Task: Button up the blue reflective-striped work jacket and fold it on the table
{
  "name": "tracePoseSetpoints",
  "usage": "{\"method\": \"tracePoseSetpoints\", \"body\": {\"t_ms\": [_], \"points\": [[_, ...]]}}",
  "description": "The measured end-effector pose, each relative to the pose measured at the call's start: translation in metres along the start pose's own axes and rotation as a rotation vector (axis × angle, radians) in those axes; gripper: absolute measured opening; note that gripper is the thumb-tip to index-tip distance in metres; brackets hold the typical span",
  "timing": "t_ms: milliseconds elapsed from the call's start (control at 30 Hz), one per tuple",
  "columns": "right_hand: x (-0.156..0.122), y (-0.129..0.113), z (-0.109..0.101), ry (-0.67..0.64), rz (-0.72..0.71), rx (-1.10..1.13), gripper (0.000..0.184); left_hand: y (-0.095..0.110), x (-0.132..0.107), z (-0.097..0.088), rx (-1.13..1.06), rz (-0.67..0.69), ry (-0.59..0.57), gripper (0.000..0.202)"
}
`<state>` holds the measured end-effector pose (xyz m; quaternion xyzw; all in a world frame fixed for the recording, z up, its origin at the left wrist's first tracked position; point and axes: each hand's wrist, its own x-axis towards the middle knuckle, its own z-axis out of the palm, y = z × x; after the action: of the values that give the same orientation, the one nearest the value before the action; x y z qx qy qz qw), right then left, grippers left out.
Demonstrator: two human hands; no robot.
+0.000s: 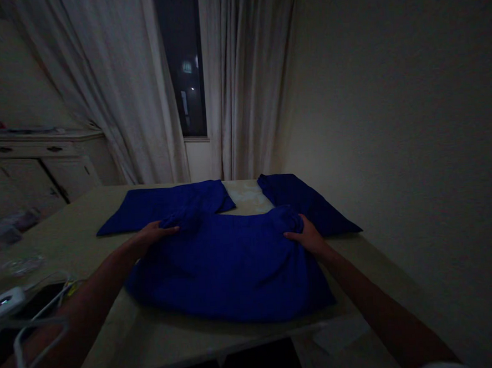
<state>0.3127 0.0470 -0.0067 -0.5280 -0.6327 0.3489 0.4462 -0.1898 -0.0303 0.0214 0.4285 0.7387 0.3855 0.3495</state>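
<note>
A dark blue cloth garment [230, 268] spans the table's near part, its upper edge raised between my two hands. Whether it is shorts, a skirt or something else I cannot tell in the dim light. My left hand [155, 234] pinches its upper left corner, thumb on the near side. At the upper right corner, my right hand [307, 236] grips a bunched fold with the thumb in front. The lower edge hangs close to the tabletop. Behind it lie a flat blue cloth piece [164, 203] on the left and another blue cloth piece [314, 205] on the right.
The pale table [85, 216] meets a wall [393, 141] at right. At left are a white device [7, 301], a white cable [18, 348] and clear plastic packaging [21, 264]. Curtains [248, 84] and a cabinet [40, 169] stand behind.
</note>
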Motion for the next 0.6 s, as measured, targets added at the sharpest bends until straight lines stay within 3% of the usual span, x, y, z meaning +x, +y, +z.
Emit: {"method": "tracePoseSetpoints", "body": {"t_ms": [67,133,233,333,400,500,600], "points": [[0.021,-0.022,-0.017,0.061,-0.163,-0.088,0.079,0.024,-0.003,-0.005,-0.243,0.055,-0.1,0.071],[0.049,-0.046,-0.036,0.167,-0.267,-0.199,0.08,0.047,-0.001,-0.008,-0.382,0.159,-0.084,0.072],[0.092,-0.078,-0.051,0.338,-0.279,-0.404,0.066,0.075,0.017,-0.004,-0.358,0.312,0.145,0.062],[0.123,-0.091,-0.043,0.404,-0.194,-0.59,0.038,0.091,0.041,0.014,-0.143,0.358,0.403,0.05],[0.131,-0.086,-0.03,0.352,-0.147,-0.62,0.035,0.093,0.048,0.03,-0.015,0.355,0.422,0.043],[0.114,-0.057,-0.02,0.276,-0.134,-0.535,0.039,0.079,0.035,0.047,0.068,0.447,0.313,0.039],[0.064,-0.014,-0.042,0.267,-0.117,-0.307,0.043,0.043,-0.003,0.04,-0.036,0.515,0.176,0.051]]}}
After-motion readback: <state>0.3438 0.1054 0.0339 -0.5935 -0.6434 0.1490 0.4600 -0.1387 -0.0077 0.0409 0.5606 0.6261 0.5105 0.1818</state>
